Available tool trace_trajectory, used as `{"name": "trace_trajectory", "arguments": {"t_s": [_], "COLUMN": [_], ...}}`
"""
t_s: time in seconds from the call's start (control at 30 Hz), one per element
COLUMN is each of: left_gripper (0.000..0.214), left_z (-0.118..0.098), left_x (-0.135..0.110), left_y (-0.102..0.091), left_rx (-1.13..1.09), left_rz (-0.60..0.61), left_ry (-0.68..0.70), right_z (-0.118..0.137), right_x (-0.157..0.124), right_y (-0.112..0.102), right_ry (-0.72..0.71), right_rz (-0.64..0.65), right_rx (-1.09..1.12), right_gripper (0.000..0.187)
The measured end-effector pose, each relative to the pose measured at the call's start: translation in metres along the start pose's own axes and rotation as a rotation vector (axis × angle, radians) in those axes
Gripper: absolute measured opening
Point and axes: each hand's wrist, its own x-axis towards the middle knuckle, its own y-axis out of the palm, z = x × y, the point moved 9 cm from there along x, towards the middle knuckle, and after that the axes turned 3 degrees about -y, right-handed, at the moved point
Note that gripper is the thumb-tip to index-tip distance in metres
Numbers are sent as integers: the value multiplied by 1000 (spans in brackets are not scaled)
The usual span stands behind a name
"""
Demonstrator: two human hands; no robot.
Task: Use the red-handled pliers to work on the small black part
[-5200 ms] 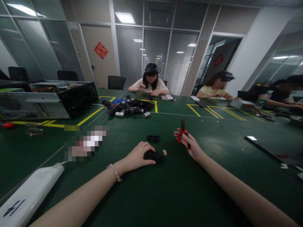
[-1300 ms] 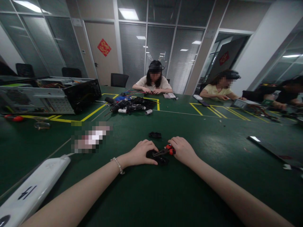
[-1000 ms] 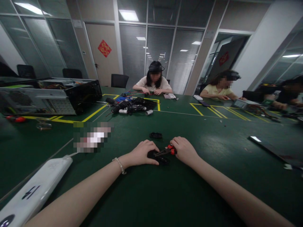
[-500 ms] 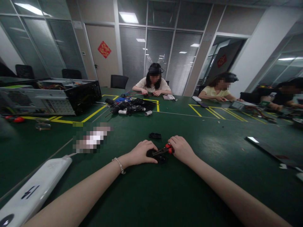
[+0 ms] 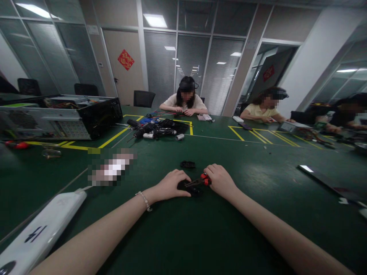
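My left hand (image 5: 172,185) is closed around the left end of a small black plastic part (image 5: 195,192), holding it low over the green table (image 5: 229,236). What kind of part it is, I cannot make out. Red-handled long-nose pliers (image 5: 197,182) are gripped in my right hand (image 5: 220,179), their jaws pointing left and meeting the black part close to my left fingers. Whether the jaws pinch anything is too small to tell. Just beyond my hands lies a second black piece (image 5: 187,164), looking like a hollow shell.
At left stand an opened computer case (image 5: 100,118) and a white device (image 5: 43,225) with a cable. Tools and cables (image 5: 156,128) are heaped farther back. A dark flat panel (image 5: 327,183) lies at right. Several people sit across the table, one person (image 5: 187,99) directly opposite.
The pliers' jaws look slightly more spread and shifted a little on the black part. Both hands keep nearly the same place and hold.
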Motion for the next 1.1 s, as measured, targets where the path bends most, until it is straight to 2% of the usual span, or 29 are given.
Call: {"name": "trace_trajectory", "arguments": {"t_s": [0.63, 1.1], "left_gripper": [38, 37], "left_z": [-1, -2], "left_x": [0, -1], "left_y": [-1, -2], "left_rx": [9, 10], "left_rz": [7, 10], "left_ry": [-13, -17], "right_z": [4, 6], "right_x": [-1, -2], "right_y": [-5, -14], "right_ry": [-18, -43], "right_rz": [-66, -104], "right_rx": [-67, -4], "right_gripper": [21, 32]}}
